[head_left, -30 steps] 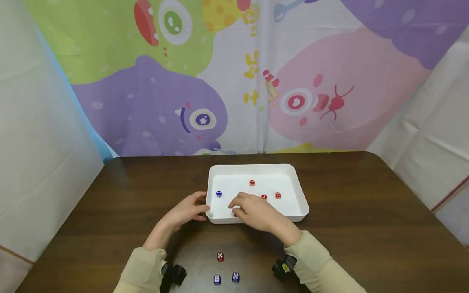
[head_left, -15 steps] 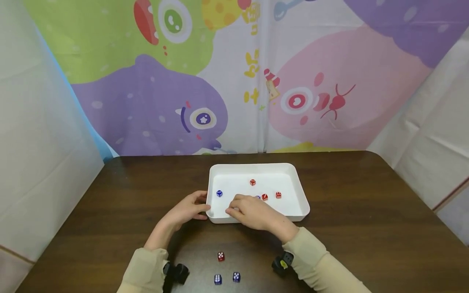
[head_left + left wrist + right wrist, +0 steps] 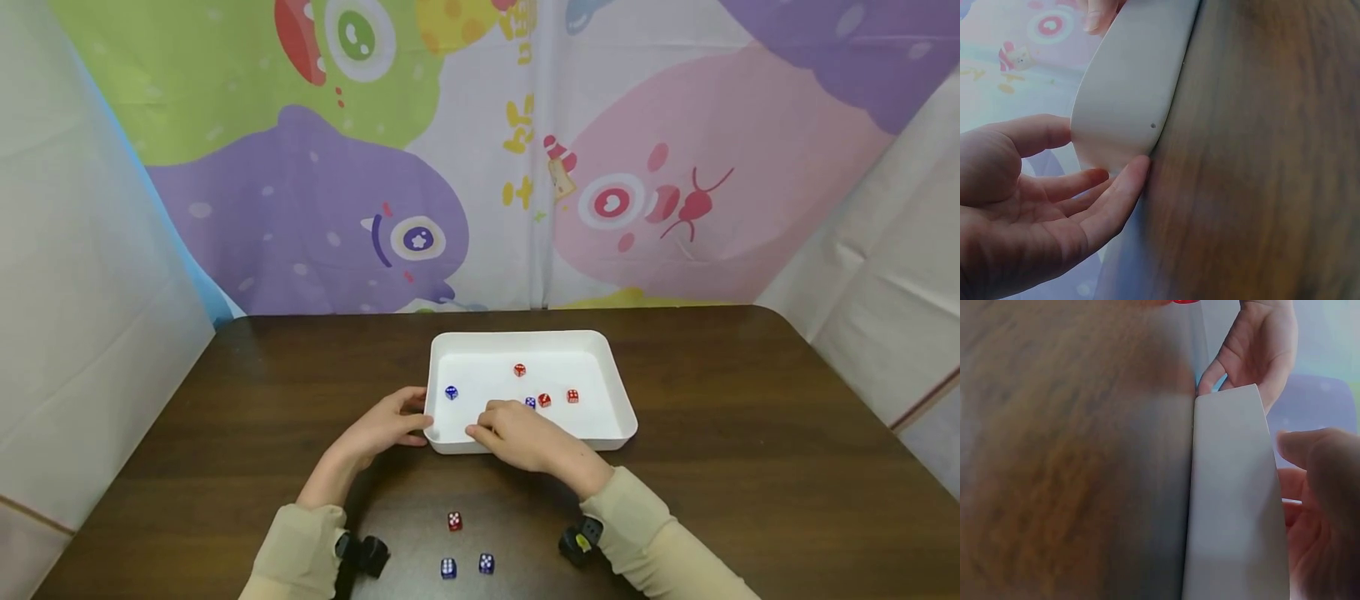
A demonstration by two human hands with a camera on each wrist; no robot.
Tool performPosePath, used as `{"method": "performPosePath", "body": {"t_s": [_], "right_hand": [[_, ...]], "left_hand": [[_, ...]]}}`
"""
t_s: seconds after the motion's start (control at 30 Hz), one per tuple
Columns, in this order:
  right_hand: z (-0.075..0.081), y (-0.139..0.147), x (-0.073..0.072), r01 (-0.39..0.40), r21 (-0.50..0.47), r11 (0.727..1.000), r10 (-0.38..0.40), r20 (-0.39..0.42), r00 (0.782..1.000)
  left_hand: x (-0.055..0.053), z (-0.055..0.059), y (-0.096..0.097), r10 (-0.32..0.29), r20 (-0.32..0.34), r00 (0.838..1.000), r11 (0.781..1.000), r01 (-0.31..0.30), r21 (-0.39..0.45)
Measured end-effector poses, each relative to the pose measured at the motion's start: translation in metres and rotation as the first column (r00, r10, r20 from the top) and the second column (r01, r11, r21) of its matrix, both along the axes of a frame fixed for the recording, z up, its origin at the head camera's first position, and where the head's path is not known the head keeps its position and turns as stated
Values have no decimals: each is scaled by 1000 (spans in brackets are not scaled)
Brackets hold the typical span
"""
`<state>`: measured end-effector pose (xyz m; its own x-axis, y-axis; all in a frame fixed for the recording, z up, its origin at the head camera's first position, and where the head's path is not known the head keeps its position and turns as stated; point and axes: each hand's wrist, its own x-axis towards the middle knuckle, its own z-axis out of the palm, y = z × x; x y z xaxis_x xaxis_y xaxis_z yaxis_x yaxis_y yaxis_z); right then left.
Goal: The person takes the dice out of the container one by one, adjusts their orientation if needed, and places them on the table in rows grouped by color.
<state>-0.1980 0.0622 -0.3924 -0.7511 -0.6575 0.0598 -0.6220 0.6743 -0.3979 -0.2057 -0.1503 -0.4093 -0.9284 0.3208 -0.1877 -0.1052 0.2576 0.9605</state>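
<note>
A shallow white tray (image 3: 525,337) stands on the dark table with dice inside. My left hand (image 3: 386,423) holds its front left corner; in the left wrist view the thumb lies at the rim and the fingers rest along the outside wall. My right hand (image 3: 521,435) is down inside the tray near the front wall, fingers bent toward the floor; I cannot tell what lies under its fingertips. Around it in the tray are a blue die (image 3: 452,392), another blue die (image 3: 530,402) and red dice, one at the back (image 3: 520,370) and two on the right (image 3: 573,396).
On the table in front of the tray lie a red die (image 3: 454,521) and two dark blue dice (image 3: 448,568), between the forearms. Behind the table (image 3: 750,400) hangs a printed cartoon curtain (image 3: 330,217). White cloth hangs on both sides.
My right hand's fingers have lowered and drawn closer together over a red die seen at them earlier, now hidden. A blue die beside the knuckles has come into view. My left hand stays put.
</note>
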Motion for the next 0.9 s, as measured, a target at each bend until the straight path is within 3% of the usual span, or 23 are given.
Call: {"method": "performPosePath", "body": {"t_s": [0.47,0.9], "right_hand": [[0,7,3,-12,-137,990,-14,-187,982],[11,13,13,-23,-137,990,-11,-243,970]], "left_hand": [[2,1,0,2,15,1000,1000,-2,15],[0,1,-1,-7,10,1000,1000,7,6]]}}
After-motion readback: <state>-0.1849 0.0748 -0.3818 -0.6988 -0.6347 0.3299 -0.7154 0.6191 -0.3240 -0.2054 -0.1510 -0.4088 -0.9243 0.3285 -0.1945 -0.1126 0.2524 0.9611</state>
